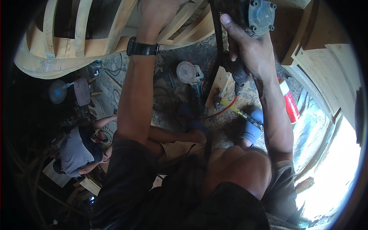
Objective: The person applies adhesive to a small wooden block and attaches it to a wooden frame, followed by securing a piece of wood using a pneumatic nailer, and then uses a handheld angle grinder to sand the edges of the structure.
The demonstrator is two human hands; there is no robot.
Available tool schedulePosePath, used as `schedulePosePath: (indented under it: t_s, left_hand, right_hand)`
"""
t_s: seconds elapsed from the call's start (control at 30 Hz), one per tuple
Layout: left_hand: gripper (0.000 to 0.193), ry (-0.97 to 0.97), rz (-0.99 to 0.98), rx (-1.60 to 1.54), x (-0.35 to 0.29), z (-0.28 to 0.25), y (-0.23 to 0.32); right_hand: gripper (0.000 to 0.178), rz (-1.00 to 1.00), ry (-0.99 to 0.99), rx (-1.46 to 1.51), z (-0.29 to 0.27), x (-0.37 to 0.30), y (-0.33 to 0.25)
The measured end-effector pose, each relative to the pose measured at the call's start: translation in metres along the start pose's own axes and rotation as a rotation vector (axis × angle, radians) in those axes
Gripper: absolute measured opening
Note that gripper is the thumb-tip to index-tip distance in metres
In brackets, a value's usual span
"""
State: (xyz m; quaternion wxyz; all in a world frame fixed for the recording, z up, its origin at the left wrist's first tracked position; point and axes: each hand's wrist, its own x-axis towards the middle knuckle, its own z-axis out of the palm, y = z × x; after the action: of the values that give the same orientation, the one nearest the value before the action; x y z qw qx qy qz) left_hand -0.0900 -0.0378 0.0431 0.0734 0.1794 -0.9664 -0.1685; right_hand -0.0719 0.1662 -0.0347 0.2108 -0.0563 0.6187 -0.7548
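My right hand [253, 50] is wrapped round the grip of a dark pneumatic nail gun [262, 17], with the thumb lying along its side. The tool has a grey bolted cap, and an orange-red air hose [226, 111] runs from the bottom of its handle. Its front end lies beyond the top edge. Up at the wooden frame, my left hand [161, 13] reaches past the slats, a black watch [142, 47] on its wrist. The fingers are cut off by the picture's edge. Pale wooden slats [81, 28] join a curved wooden rim [92, 46] on the left.
An angle grinder [196, 86] with a round disc lies on the floor below, near a yellow-handled hammer [239, 111] and a wood offcut [219, 86]. A red-and-white bottle [290, 101] stands right, beside wooden panels [326, 73]. Another person [78, 147] crouches at left.
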Motion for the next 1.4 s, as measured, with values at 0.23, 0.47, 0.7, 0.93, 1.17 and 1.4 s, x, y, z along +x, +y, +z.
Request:
schedulePosePath:
  t_s: [0.23, 0.47, 0.7, 0.93, 1.17, 1.4]
  left_hand:
    - [0.047, -0.017, -0.149, -0.012, -0.003, -0.004, 0.009]
    - [0.045, -0.001, -0.03, -0.185, 0.0, 0.004, -0.006]
    - [0.043, -0.021, -0.075, -0.147, -0.004, 0.003, 0.003]
    - [0.042, 0.141, 0.059, -0.121, -0.012, 0.01, 0.012]
    - [0.046, 0.021, -0.05, -0.019, -0.004, 0.003, 0.005]
    - [0.041, 0.017, 0.054, -0.124, -0.001, 0.005, -0.005]
  right_hand:
    - [0.028, 0.104, -0.038, 0.124, -0.003, 0.008, -0.014]
    - [0.025, 0.106, -0.036, 0.235, -0.003, 0.01, -0.013]
    - [0.029, 0.045, -0.041, 0.136, -0.003, 0.009, 0.003]
    - [0.029, 0.043, -0.117, 0.081, -0.005, 0.011, -0.001]
    - [0.033, 0.12, -0.084, 0.018, 0.0, 0.009, -0.003]
    - [0.031, 0.097, -0.086, 0.025, -0.002, 0.01, -0.003]
